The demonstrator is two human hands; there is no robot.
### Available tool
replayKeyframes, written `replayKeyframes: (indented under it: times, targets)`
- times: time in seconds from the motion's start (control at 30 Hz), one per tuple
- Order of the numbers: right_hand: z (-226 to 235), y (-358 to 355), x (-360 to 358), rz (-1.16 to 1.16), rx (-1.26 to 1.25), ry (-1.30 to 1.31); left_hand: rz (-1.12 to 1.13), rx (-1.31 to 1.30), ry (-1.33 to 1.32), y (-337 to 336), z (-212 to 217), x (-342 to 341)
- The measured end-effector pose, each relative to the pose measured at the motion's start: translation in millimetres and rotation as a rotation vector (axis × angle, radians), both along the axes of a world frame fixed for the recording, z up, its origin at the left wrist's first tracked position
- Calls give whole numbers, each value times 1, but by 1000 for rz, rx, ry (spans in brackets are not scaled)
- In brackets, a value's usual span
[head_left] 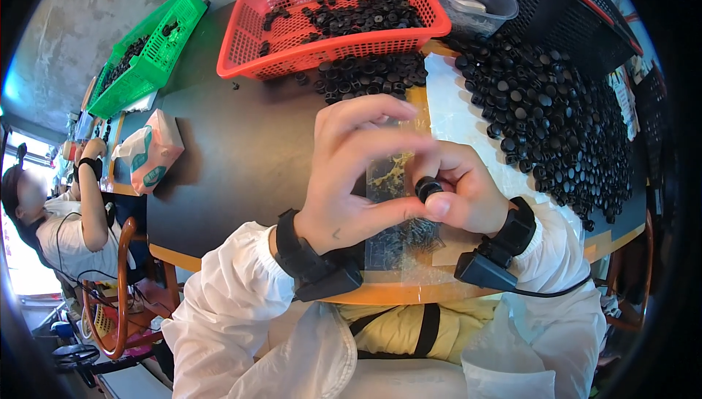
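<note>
A small round black cap (428,188) is pinched between the thumb and fingers of my right hand (464,187). My left hand (351,180) arches beside it, its fingers curved and apart. The left thumb reaches across to the right thumb, just below the cap, and the left fingertips are slightly blurred near the right fingers. Under both hands lies a clear plastic sheet with a heap of small thin metal pieces (420,234). Small yellowish bits (391,170) show between my hands; their kind is unclear.
A red basket (248,59) of black parts stands at the back, with loose black caps (365,77) before it. A large pile of black caps (556,121) covers the right, near a clear tub (475,23). Left are a tissue pack (157,150), green basket (164,41) and another person (80,223).
</note>
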State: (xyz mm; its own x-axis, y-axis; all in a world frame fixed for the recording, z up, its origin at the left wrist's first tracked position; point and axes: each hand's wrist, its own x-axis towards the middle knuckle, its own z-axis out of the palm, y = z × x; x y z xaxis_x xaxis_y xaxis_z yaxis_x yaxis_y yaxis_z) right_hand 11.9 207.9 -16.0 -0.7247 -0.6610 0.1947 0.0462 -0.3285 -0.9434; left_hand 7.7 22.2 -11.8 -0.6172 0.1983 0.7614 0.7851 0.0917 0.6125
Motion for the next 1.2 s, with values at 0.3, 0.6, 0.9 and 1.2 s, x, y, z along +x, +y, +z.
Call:
replayKeyframes:
  times: [0.3, 0.6, 0.9, 1.2]
  targets:
    - [13, 1, 1, 36, 94, -43, 17, -175, 72, -5, 2, 4]
    - [25, 5, -6, -89, 282, 275, 24, -163, 14, -7, 0, 4]
    - [58, 79, -52, -1133, 1207, 1006, 26, -146, -8, -9, 5, 1]
    - [58, 83, -76, -946, 1370, 1221, 93, -335, 51, -13, 11, -4]
